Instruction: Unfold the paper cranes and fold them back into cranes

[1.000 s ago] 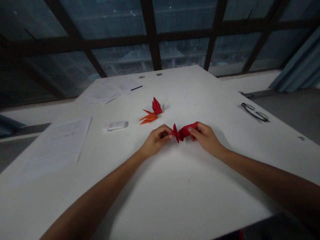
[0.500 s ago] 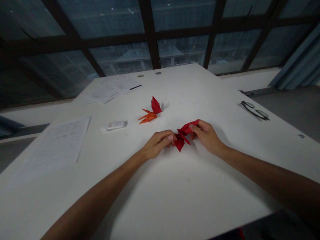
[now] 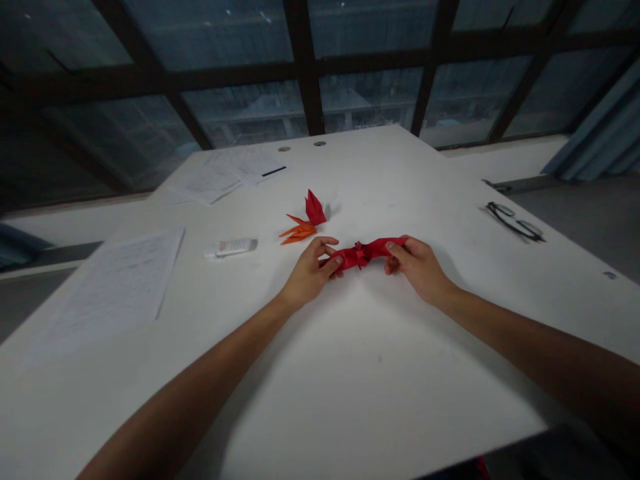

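Between my two hands a red folded-paper crane [image 3: 361,255] is stretched out sideways, just over the white table [image 3: 380,393]. My left hand [image 3: 311,270] pinches its left wing between thumb and fingers. The right wing is gripped the same way by my right hand [image 3: 417,263]. The crane's narrow folded middle shows between the spread wings. Beyond my left hand lies an orange folded-paper piece [image 3: 300,231] with pointed tips. A second red folded-paper piece [image 3: 315,208] stands touching it.
A white tube-like item [image 3: 231,247] lies left of the folded pieces. Printed sheets [image 3: 115,280] cover the left side, with more papers [image 3: 215,177] and a black strip [image 3: 274,171] farther back. Black-framed glasses [image 3: 515,221] rest near the right edge. Windows [image 3: 370,100] stand behind.
The red crane's wings have been drawn apart into a nearly straight line. My left hand has shifted its hold onto the left wing, and its points no longer hang down.
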`<state>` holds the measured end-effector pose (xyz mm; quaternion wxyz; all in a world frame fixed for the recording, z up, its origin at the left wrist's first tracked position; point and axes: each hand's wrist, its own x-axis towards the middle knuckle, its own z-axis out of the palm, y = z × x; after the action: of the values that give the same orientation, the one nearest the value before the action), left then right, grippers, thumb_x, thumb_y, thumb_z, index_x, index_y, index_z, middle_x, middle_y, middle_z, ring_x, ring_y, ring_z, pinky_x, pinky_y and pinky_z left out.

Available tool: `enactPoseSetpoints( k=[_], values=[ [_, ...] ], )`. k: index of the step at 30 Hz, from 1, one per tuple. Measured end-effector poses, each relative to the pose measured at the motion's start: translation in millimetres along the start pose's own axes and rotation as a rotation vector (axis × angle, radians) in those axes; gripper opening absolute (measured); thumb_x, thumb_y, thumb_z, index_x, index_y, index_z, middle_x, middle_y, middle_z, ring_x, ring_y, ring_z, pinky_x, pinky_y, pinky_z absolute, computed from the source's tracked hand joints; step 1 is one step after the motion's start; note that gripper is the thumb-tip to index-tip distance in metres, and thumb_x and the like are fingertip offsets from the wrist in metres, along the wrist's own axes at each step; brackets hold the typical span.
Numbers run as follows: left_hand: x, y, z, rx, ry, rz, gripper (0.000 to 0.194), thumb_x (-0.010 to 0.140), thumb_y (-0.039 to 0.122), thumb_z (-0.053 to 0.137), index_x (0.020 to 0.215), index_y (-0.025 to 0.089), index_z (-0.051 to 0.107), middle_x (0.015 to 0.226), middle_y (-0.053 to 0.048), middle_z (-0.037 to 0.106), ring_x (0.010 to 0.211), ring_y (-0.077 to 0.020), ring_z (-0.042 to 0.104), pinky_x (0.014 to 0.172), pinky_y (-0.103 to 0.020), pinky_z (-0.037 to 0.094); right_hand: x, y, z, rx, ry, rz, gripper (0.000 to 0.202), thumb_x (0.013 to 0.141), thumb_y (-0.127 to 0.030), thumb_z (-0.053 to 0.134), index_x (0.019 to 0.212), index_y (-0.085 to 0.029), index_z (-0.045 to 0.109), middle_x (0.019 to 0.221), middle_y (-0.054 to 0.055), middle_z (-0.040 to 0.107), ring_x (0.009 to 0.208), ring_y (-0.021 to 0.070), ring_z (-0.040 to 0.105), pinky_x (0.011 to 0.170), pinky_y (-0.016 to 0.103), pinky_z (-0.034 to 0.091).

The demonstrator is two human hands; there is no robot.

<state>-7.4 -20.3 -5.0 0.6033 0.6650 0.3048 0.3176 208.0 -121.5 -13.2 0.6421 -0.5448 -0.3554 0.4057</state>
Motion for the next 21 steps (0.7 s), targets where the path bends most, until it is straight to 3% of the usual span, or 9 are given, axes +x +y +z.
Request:
enactPoseSetpoints(
  k=[8, 16, 21],
  values=[
    [2.2, -3.2, -0.1, 0.032, 0.141, 0.044, 0.035, 0.081, 0.029, 0.077, 0.106, 0.019, 0.055, 0.076, 0.006, 0.059, 0.057, -0.0094, 0.064, 0.055, -0.022, 0.05, 3.9, 0.1, -2.3, 0.061, 0.014, 0.051, 0.024, 0.079, -0.04, 0.08, 0.079, -0.02, 0.066, 0.069, 0.0, 0.067, 0.056, 0.0137, 0.061, 0.051, 0.031, 0.048],
    [2.1, -1.5, -1.9, 0.018, 0.153, 0.022, 0.035, 0.079, 0.032, 0.079, 0.104, 0.02, 0.057, 0.076, 0.005, 0.06, 0.058, -0.0096, 0.063, 0.056, -0.022, 0.048, 6.4, -2.4, -4.8, 0.054, -0.017, 0.064, 0.026, 0.079, -0.04, 0.08, 0.08, -0.02, 0.064, 0.068, -0.001, 0.064, 0.052, 0.0131, 0.06, 0.05, 0.03, 0.048],
    [5.1, -4.8, -3.6, -0.065, 0.17, -0.022, 0.036, 0.075, 0.031, 0.079, 0.101, 0.021, 0.056, 0.075, 0.006, 0.058, 0.056, -0.0085, 0.06, 0.056, -0.022, 0.047, 6.2, -0.3, -3.8, 0.044, -0.011, 0.024, 0.031, 0.079, -0.043, 0.078, 0.094, -0.024, 0.059, 0.092, -0.001, 0.065, 0.06, 0.0118, 0.062, 0.056, 0.031, 0.054]
  ],
)
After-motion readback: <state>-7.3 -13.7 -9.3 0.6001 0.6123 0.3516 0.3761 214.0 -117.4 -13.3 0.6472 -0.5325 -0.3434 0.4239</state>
